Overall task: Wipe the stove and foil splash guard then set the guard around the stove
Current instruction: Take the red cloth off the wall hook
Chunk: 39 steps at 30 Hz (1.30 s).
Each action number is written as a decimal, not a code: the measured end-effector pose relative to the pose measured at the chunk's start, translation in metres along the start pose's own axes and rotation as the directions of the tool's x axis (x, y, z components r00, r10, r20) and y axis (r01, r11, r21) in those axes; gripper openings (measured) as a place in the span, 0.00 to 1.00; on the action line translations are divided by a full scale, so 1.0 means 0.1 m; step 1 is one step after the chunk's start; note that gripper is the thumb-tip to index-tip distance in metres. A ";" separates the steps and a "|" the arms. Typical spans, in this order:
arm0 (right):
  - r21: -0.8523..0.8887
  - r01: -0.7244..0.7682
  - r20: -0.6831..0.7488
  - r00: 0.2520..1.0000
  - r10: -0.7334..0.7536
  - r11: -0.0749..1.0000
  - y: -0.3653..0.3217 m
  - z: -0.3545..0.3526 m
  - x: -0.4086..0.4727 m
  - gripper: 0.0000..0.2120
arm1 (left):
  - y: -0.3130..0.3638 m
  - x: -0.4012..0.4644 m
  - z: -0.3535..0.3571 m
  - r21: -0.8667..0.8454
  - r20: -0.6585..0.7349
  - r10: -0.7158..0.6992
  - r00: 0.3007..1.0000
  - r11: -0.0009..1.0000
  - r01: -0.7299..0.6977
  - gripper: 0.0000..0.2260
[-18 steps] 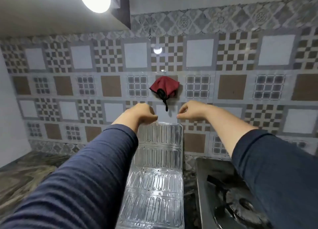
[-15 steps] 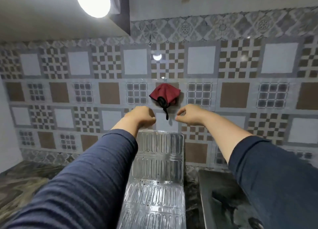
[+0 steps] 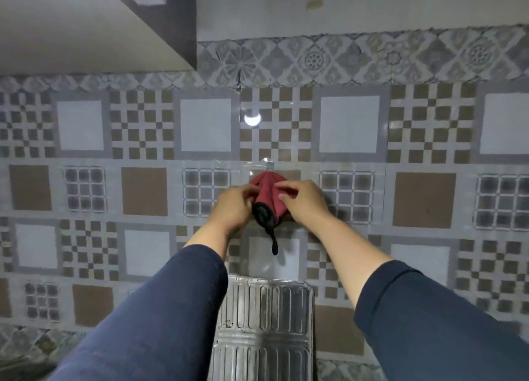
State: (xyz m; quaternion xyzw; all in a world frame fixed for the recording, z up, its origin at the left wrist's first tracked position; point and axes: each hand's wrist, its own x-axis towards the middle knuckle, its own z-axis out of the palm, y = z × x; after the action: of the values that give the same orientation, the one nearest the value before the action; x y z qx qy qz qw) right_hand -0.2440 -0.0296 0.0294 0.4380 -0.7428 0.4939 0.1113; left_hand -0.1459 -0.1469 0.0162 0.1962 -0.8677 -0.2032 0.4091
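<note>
1. Nearest me: both dark blue sleeves (image 3: pixel 160 320) reach up and forward, forearms bare past the cuffs.
2. Between the arms, low in view, the foil guard (image 3: pixel 264 320) leans upright against the wall, folded, ribbed panels facing me, some dark specks on it. Looks unwiped, as far as I can judge.
3. Stove: not in view right now, so can't place it.
4. Further up, my left hand (image 3: pixel 233 206) has fingers curled, pinching the left edge of the red cloth (image 3: pixel 267 191).
5. My right hand (image 3: pixel 305 204) has thumb and fingers curled on the cloth's right side, also pinching it.
6. The cloth hangs bunched on the tiled wall (image 3: pixel 423 194), apparently from a clear stick-on hook (image 3: pixel 267 163) just above; black lining and a black loop (image 3: pixel 273 243) dangle below.
7. Step, my read: fetching the wiping cloth, wiping not begun.
8. Next move calls for lifting the cloth up and off the hook, not yanking, since the hook could peel away. Then down to the guard or stove.
9. Around: cabinet underside (image 3: pixel 94 37) upper left, a light's reflection (image 3: pixel 252 118) on the tile. Nothing blocks the hands; the guard sits right under them, easy to knock on the way down.
</note>
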 end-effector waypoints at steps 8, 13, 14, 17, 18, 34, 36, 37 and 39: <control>0.067 0.058 -0.178 0.983 -0.046 0.996 -0.11 -0.09 0.04 0.14 | 0.03 -0.02 0.02 -0.178 -0.161 -0.002 0.987 0.984 -0.027 0.09; 0.014 0.079 -0.207 0.976 -0.074 0.997 -0.27 -0.47 -0.21 0.15 | 0.39 -0.31 -0.17 -0.339 -0.137 -0.039 0.990 0.941 -0.010 0.07; -0.008 0.076 -0.204 0.976 -0.076 0.997 -0.29 -0.57 -0.31 0.16 | 0.49 -0.39 -0.20 -0.351 -0.127 -0.041 0.991 0.936 -0.006 0.08; -0.042 0.044 -0.181 0.982 -0.051 0.998 -0.32 -0.92 -0.67 0.17 | 0.82 -0.72 -0.23 -0.357 -0.087 -0.029 0.996 0.934 -0.004 0.10; -0.058 0.024 -0.178 0.983 -0.034 0.998 -0.32 -1.04 -0.81 0.17 | 0.92 -0.84 -0.22 -0.364 -0.074 -0.015 0.997 0.931 -0.013 0.10; 0.110 -0.322 0.035 0.947 0.320 0.940 0.35 -2.27 -3.24 0.18 | 2.01 -3.03 0.36 -0.522 0.222 -0.037 0.974 0.839 0.151 0.09; 0.121 -0.373 0.097 0.927 0.363 0.920 0.44 -2.31 -3.50 0.19 | 2.06 -3.32 0.44 -0.524 0.266 -0.089 0.960 0.822 0.222 0.09; 0.105 -0.399 0.123 0.914 0.386 0.911 0.50 -2.32 -3.62 0.18 | 2.07 -3.46 0.47 -0.522 0.292 -0.122 0.949 0.811 0.265 0.10; 0.073 -0.449 0.193 0.882 0.429 0.890 0.60 -2.33 -3.82 0.18 | 2.09 -3.71 0.52 -0.505 0.351 -0.176 0.919 0.791 0.345 0.11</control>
State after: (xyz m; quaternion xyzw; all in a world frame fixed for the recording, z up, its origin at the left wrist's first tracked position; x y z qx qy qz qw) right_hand -0.1264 0.3784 -0.1237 0.3046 -0.7997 0.5089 -0.0936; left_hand -0.0050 0.2271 -0.1409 0.1556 -0.7840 -0.5285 0.2862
